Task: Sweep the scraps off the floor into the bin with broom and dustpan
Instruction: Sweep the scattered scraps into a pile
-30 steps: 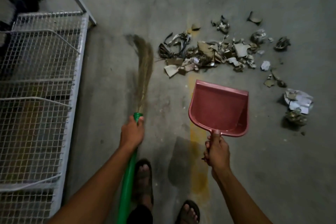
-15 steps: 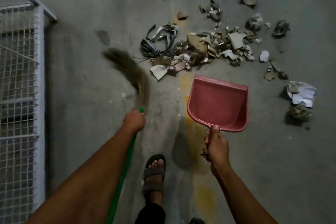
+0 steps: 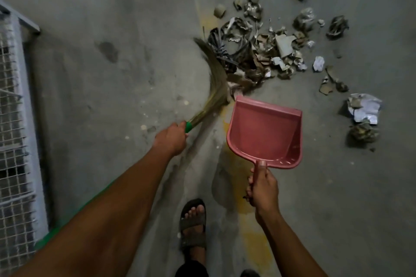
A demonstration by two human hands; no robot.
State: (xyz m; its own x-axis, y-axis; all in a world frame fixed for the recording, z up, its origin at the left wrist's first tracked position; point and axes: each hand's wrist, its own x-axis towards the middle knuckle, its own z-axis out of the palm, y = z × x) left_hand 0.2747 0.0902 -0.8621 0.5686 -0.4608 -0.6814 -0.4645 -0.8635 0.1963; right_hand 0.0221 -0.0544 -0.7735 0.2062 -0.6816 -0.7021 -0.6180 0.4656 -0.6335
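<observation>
Hands, two of them, each gripping one tool: one broom (image 3: 216, 78), one pink dustpan (image 3: 265, 135). Left hand (image 3: 171, 138) is wrapped round the broom's green handle, bristles curving far and right into the near-left edge of the scraps (image 3: 265, 51). Right hand (image 3: 262, 186) clasps the dustpan handle, thumb on top, pan mouth facing the pile just beyond. Loose bits lie scattered right, including one crumpled white paper (image 3: 363, 108). White wire rack (image 3: 13, 132) stands left; one sandalled foot (image 3: 193, 225) near.

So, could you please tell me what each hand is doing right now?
Left hand: grips the broom handle.
Right hand: grips the dustpan handle.
</observation>
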